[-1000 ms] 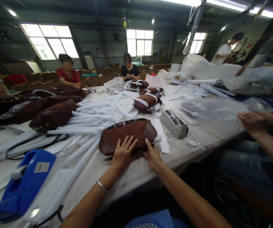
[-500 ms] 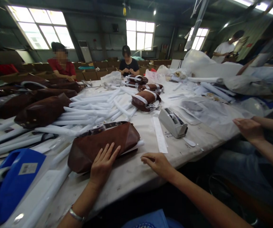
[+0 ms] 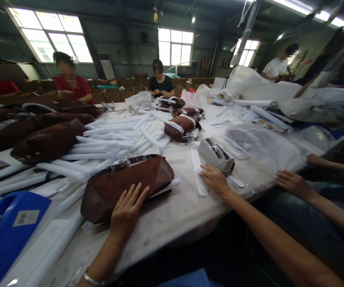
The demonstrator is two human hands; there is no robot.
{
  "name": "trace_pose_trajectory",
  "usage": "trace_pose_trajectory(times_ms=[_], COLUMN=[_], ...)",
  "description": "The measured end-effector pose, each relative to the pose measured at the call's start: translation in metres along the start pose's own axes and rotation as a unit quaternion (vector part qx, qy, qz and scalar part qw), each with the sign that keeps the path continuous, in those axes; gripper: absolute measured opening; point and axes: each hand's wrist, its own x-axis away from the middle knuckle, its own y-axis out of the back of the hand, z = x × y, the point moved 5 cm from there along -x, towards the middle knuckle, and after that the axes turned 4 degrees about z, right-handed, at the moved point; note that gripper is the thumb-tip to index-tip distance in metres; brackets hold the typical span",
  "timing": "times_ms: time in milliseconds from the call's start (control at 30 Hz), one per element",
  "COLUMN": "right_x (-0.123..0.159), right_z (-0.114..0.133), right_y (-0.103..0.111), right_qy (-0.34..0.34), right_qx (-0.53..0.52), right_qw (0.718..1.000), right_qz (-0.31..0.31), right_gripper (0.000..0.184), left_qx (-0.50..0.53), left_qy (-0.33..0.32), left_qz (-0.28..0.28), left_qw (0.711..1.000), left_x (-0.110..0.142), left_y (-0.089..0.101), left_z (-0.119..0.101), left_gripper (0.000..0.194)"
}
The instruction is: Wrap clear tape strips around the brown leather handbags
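Note:
My left hand (image 3: 129, 207) lies flat with fingers spread on the brown leather bag (image 3: 139, 175) in front of me. The bag rests on its side, with a dark strap along its far edge and a white roll end poking out at its right. My right hand (image 3: 215, 180) reaches over the table with fingers stretched out. Its fingertips touch the edge of a white paper strip (image 3: 196, 161). Right beside this hand stands a grey tape dispenser (image 3: 212, 153), close to its knuckles.
Many white padded rolls (image 3: 100, 145) and brown bags (image 3: 50, 141) cover the left. A blue tape dispenser (image 3: 16, 227) is near left. Wrapped bags (image 3: 180, 127) lie beyond. A co-worker's hands (image 3: 294, 185) are at the right by clear plastic bags (image 3: 264, 145). Other people sit opposite.
My right hand has moved forward and right from the table edge to the white paper strip. My left hand stays on the bag. The co-worker's hand at the right has shifted nearer.

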Motion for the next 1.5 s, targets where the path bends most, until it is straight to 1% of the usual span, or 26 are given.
trace_pose_trajectory(times_ms=[100,233,300,333,400,467,500,600,667,733,833,933,1033,1133,1233,1300,1367,1433,1500], right_x=[0.005,0.022,0.030,0.033,0.038,0.042,0.042,0.040,0.038,0.036,0.035,0.037,0.040,0.040,0.037,0.035,0.035,0.037,0.038], right_z=[0.020,0.054,0.063,0.063,0.056,0.046,0.042,0.036,0.037,0.043,0.055,0.061,0.057,0.054,0.055,0.061,0.068,0.071,0.069], right_y=[0.014,0.027,0.028,0.026,0.022,0.018,0.017,0.018,0.019,0.020,0.018,0.012,0.008,0.011,0.016,0.018,0.017,0.014,0.014], right_qy=[0.015,0.052,0.036,0.006,-0.084,-0.163,-0.187,-0.210,-0.215,-0.213,-0.204,-0.225,-0.262,-0.256,-0.220,-0.185,-0.160,-0.164,-0.179], right_qx=[-0.014,-0.060,-0.098,-0.128,-0.196,-0.245,-0.259,-0.277,-0.290,-0.298,-0.311,-0.351,-0.371,-0.362,-0.355,-0.347,-0.335,-0.323,-0.311], right_qw=[1.000,0.997,0.994,0.992,0.977,0.955,0.947,0.936,0.931,0.929,0.926,0.906,0.888,0.893,0.906,0.915,0.919,0.918,0.920], right_qz=[-0.017,-0.025,-0.016,-0.007,0.011,0.025,0.030,0.044,0.054,0.059,0.065,0.067,0.072,0.076,0.073,0.094,0.134,0.163,0.157], right_gripper=[0.025,0.024,0.019,0.016,0.011,0.014,0.018,0.027,0.031,0.031,0.025,0.026,0.037,0.044,0.038,0.034,0.035,0.039,0.033], left_qx=[0.011,0.034,0.041,0.044,0.047,0.049,0.051,0.058,0.063,0.067,0.072,0.081,0.088,0.091,0.088,0.088,0.089,0.091,0.092], left_qy=[0.006,0.034,0.054,0.062,0.072,0.077,0.078,0.082,0.086,0.091,0.101,0.112,0.117,0.116,0.119,0.120,0.119,0.119,0.119], left_qz=[-0.011,-0.028,-0.039,-0.046,-0.058,-0.067,-0.068,-0.068,-0.068,-0.070,-0.076,-0.081,-0.085,-0.084,-0.086,-0.087,-0.086,-0.086,-0.088], left_qw=[1.000,0.998,0.997,0.996,0.995,0.994,0.993,0.993,0.992,0.991,0.989,0.987,0.986,0.985,0.985,0.985,0.985,0.985,0.985], left_x=[-0.004,-0.014,-0.020,-0.023,-0.028,-0.031,-0.032,-0.034,-0.034,-0.034,-0.035,-0.036,-0.035,-0.035,-0.035,-0.035,-0.035,-0.035,-0.035], left_y=[0.005,0.016,0.023,0.026,0.032,0.035,0.036,0.036,0.036,0.038,0.041,0.044,0.044,0.044,0.044,0.044,0.044,0.044,0.045], left_z=[0.001,0.007,0.011,0.013,0.017,0.018,0.019,0.021,0.022,0.024,0.027,0.030,0.032,0.032,0.032,0.032,0.032,0.032,0.032], left_gripper=[0.075,0.078,0.078,0.078,0.078,0.078,0.078,0.077,0.077,0.076,0.076,0.076,0.074,0.073,0.073,0.073,0.074,0.074,0.074])
